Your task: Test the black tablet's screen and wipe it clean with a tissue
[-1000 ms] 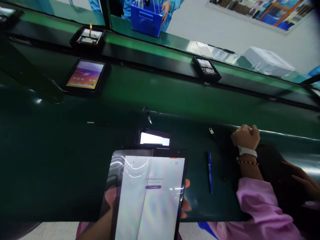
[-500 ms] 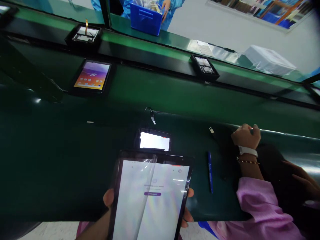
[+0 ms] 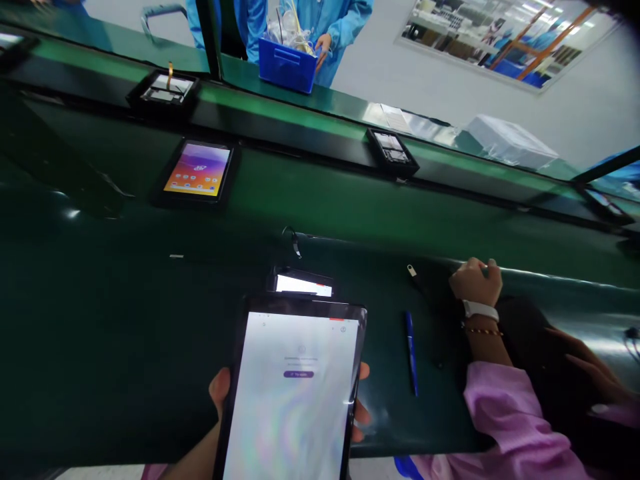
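Observation:
My left hand (image 3: 220,392) holds up a black-framed tablet (image 3: 295,407). The thumb presses its left edge, and fingertips stick out past the right edge from behind. A pale page with a small purple button fills the screen; its text is too small to read. Just beyond it, a second device (image 3: 303,285) with a lit white screen lies partly hidden by the tablet. Behind that device sits a short dark cable (image 3: 294,241) with a light tip. To the right of the tablet lies a blue pen (image 3: 411,353). My right hand is not in view.
At the right, a co-worker's hand (image 3: 475,280) in a pink sleeve rests near a cable plug (image 3: 411,270). Another tablet (image 3: 197,170) lies farther left. Black trays (image 3: 393,152) line the belt (image 3: 295,137); a blue bin (image 3: 286,65) stands behind, with a person in blue.
The view has tilted up slightly. The tablet in my left hand now hides more of the device behind it, and a slanting bright band across its screen is gone.

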### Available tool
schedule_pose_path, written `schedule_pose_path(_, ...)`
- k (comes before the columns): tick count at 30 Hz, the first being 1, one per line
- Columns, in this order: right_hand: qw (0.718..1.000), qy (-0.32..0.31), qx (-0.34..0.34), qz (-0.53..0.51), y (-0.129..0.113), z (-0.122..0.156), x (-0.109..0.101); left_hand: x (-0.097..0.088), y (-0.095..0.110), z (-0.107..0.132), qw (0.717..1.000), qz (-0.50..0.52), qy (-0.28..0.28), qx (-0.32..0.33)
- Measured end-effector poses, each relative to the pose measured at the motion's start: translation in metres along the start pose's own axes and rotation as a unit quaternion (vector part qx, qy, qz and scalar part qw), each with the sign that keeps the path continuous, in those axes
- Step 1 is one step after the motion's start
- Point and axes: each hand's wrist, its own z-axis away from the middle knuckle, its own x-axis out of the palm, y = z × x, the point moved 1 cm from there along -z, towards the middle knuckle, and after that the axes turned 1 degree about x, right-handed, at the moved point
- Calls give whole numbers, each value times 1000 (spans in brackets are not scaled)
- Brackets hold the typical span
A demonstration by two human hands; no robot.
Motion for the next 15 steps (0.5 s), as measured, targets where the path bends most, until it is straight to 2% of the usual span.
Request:
schedule_pose_path(4, 999, 44, 4, 26, 1, 1, -2, -1, -2, 3, 1000, 11, -2, 1)
schedule_pose_path(7, 996, 66, 11, 51, 0, 1, -1, -1, -4, 2, 999, 28, -32, 3)
schedule_pose_path(10, 994, 79, 16, 75, -3, 1, 1, 1, -3, -3, 996, 40, -59, 45)
schedule_pose_path(15, 990, 90, 21, 110, -7, 1, 7, 0, -6, -9, 994, 42, -62, 79)
